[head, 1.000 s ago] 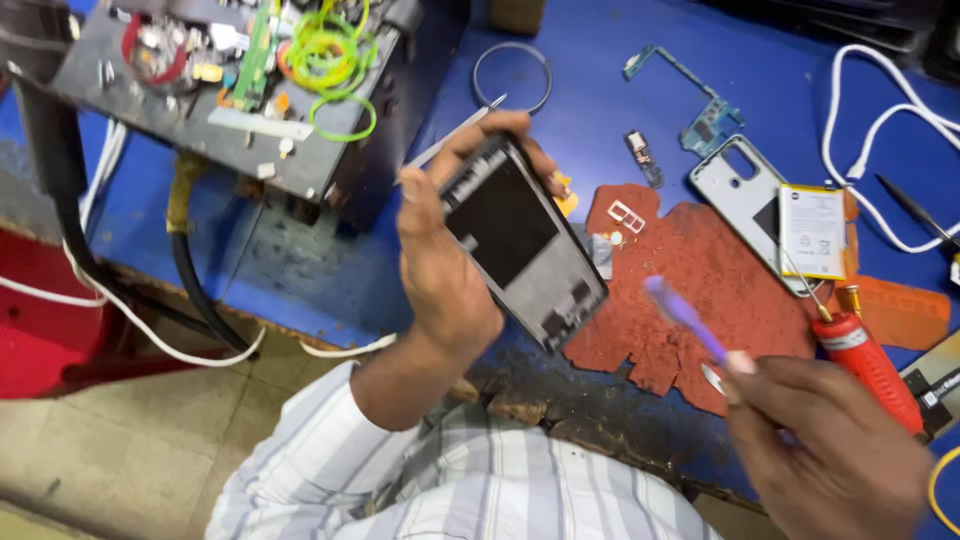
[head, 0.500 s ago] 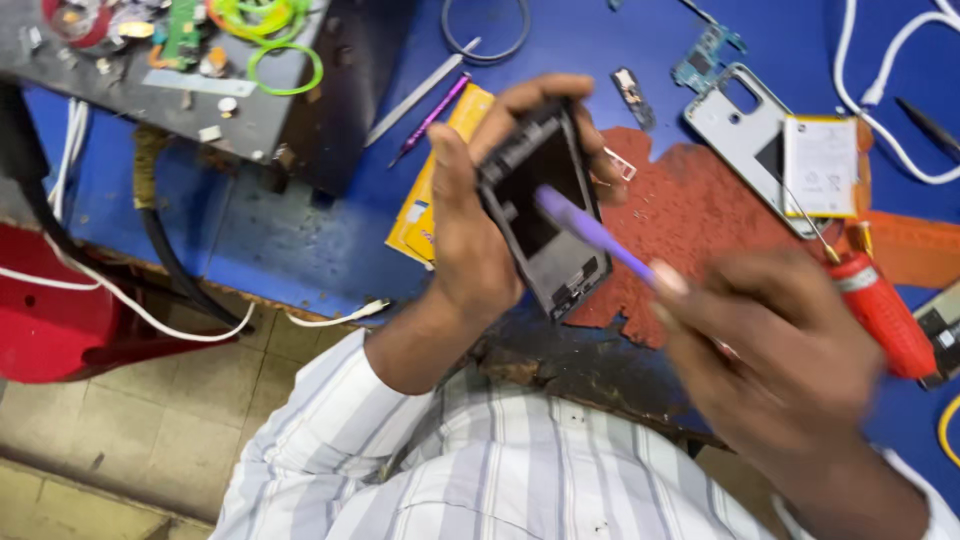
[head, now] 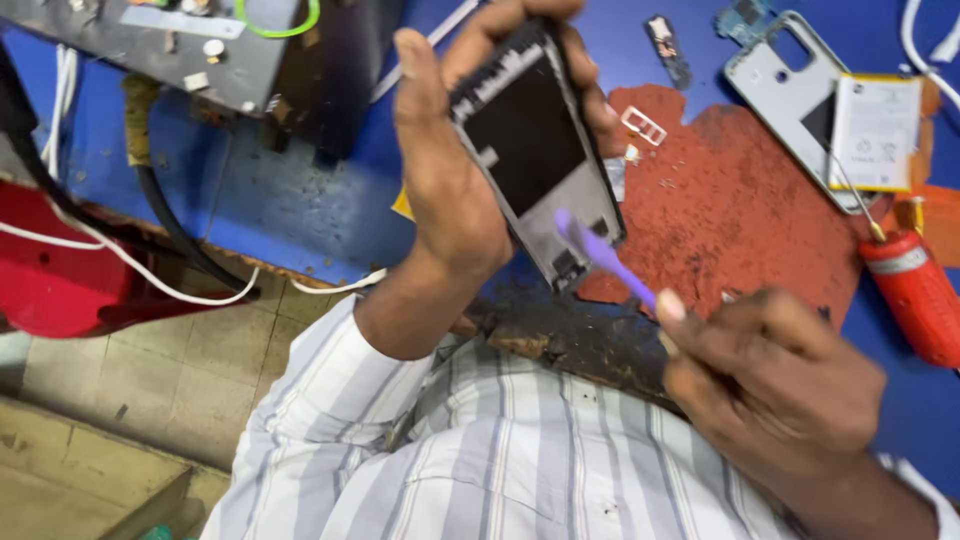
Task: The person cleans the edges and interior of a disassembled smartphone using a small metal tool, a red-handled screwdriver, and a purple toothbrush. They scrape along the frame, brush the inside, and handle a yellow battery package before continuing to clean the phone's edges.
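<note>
One opened phone (head: 535, 150), back cover off and dark inner frame showing, held tilted above the blue surface (head: 300, 210) near its front edge. Left hand (head: 450, 170) wrapped around the phone, thumb along the left side, fingers curled over the top and right edges. Purple pry tool (head: 600, 255) pinched between thumb and fingers of the right hand (head: 770, 385), tip resting on the lower end of the phone's frame. Just behind the phone, worn red mat (head: 730, 210) lying flat on the surface, with a small metal card tray (head: 645, 125) at its upper left corner. Farther right, silver phone back cover (head: 780, 90) lying with a white-and-yellow battery (head: 875, 130) partly over it. Red-handled tool (head: 915, 290) at the far right edge, thin metal tip pointing up toward the battery. Small circuit parts (head: 665, 45) on the blue beyond the mat. Upper left, grey device (head: 150, 50) with a green wire loop (head: 285, 20) on top; white cables (head: 130, 265) and a black one (head: 190, 245) hanging over the surface edge. Striped shirt sleeves (head: 480, 450) below, tiled floor (head: 130, 390) lower left.
</note>
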Tool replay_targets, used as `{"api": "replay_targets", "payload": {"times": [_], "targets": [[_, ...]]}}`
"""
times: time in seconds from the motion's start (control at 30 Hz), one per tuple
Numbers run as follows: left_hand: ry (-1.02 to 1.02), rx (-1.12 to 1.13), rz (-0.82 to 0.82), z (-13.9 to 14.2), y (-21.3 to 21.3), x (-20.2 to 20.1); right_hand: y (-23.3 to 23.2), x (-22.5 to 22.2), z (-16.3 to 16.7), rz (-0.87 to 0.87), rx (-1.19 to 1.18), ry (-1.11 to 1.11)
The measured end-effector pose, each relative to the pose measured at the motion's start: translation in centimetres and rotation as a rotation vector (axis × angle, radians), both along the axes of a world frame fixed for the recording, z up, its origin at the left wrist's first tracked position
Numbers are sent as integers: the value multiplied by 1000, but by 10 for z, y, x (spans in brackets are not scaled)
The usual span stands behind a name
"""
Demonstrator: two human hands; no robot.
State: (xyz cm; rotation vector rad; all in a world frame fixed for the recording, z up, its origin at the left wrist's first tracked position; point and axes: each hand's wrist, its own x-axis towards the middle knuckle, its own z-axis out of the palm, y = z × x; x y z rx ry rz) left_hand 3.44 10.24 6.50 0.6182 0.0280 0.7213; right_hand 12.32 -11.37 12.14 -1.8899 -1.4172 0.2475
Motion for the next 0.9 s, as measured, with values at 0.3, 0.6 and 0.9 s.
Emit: {"api": "replay_targets", "payload": {"times": [0.3, 0.6, 0.9], "targets": [[23, 51, 88, 7, 8, -8, -5, 3, -36, 173, -65, 55], [31, -8, 30, 0, 13, 2, -33, 21, -41, -4, -82, -348], [-18, -136, 44, -11, 12, 1, -50, 29, -53, 72, -128, -463]]}}
